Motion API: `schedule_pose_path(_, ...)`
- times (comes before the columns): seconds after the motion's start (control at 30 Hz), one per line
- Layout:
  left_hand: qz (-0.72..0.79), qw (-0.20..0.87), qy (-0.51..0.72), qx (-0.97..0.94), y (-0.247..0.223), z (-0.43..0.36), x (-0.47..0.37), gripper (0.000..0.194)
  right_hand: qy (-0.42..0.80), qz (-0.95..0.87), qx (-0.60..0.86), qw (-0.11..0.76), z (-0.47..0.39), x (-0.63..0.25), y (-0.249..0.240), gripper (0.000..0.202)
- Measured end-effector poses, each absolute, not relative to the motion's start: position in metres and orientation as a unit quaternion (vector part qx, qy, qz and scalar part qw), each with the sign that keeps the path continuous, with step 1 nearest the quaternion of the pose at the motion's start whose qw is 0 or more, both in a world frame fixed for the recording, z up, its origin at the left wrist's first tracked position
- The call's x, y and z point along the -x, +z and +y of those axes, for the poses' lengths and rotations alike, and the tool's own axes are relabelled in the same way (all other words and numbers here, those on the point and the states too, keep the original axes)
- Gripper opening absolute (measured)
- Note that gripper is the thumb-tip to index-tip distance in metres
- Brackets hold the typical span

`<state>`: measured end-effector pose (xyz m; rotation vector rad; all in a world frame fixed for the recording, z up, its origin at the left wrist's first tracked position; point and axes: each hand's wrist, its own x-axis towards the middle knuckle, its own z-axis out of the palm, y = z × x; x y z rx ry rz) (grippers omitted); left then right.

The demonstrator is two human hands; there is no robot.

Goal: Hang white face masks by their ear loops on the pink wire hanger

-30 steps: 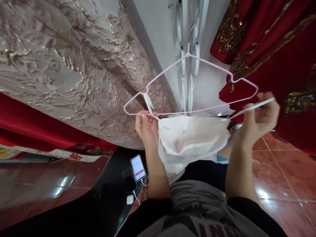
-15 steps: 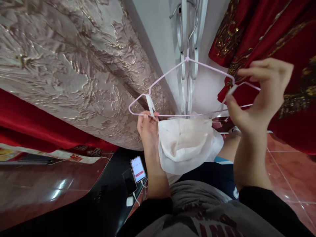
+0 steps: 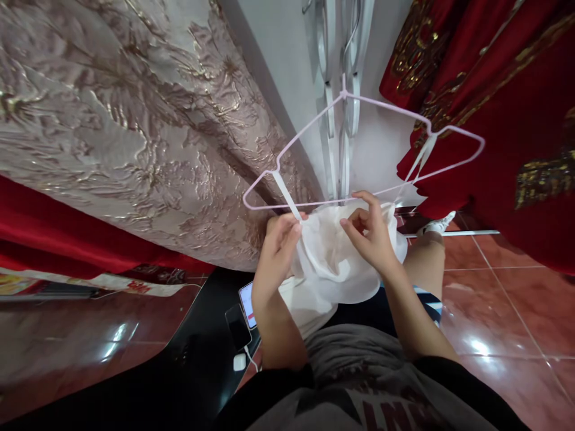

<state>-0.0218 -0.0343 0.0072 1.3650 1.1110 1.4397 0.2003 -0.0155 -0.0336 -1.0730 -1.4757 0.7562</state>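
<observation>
A pink hanger [image 3: 309, 121] hangs in front of me with a white strap looped over each of its side notches. From these straps hangs a thin white garment [image 3: 330, 263], loosely gathered below the bottom bar. My left hand [image 3: 278, 248] pinches the garment's top edge at the foot of the left strap [image 3: 286, 194]. In front of the garment's upper part is my right hand [image 3: 372, 236], its thumb and index finger apart and nothing visible between them. The right strap [image 3: 422, 158] hangs from its notch with no hand on it.
Pale embossed fabric [image 3: 148, 126] hangs at the left, red fabric with gold trim [image 3: 507, 108] at the right. Behind the hanger stands a white metal rack [image 3: 344, 137]. Two phones, one a dark phone [image 3: 238, 328], and a white charging case [image 3: 239, 362] rest on a black surface [image 3: 179, 359].
My right hand has left the right strap, now looped in its notch, and come down and left to the garment. My left hand has shifted slightly right and down, along the left strap.
</observation>
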Motion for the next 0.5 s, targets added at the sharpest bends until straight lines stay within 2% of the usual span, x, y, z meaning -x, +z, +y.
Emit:
schedule_pose_path(0.1, 0.431, 0.435, 0.554, -0.564, 0.036, -0.049, 0.032, 0.032, 0.316, -0.619, 0.450, 0.561, -0.012, -0.202, -0.032, 0.048)
schedule_pose_path(0.23, 0.325, 0.458, 0.685, -0.464, 0.056, -0.035, 0.043, 0.047, 0.312, -0.632, 0.460, 0.541, -0.015, -0.214, -0.025, 0.046)
schedule_pose_path(0.33, 0.300, 0.375, 0.784, -0.394, 0.044, -0.016, 0.049, 0.035, 0.316, -0.646, 0.463, 0.518, -0.019, -0.223, -0.020, 0.046)
schedule_pose_path(0.4, 0.335, 0.326, 0.802, -0.372, 0.028, -0.009, 0.048, 0.026, 0.312, -0.646, 0.465, 0.519, -0.021, -0.223, -0.019, 0.045)
schedule_pose_path(0.5, 0.397, 0.360, 0.765, -0.357, 0.008, -0.009, 0.036, 0.018, 0.324, -0.648, 0.457, 0.517, -0.024, -0.212, -0.019, 0.046)
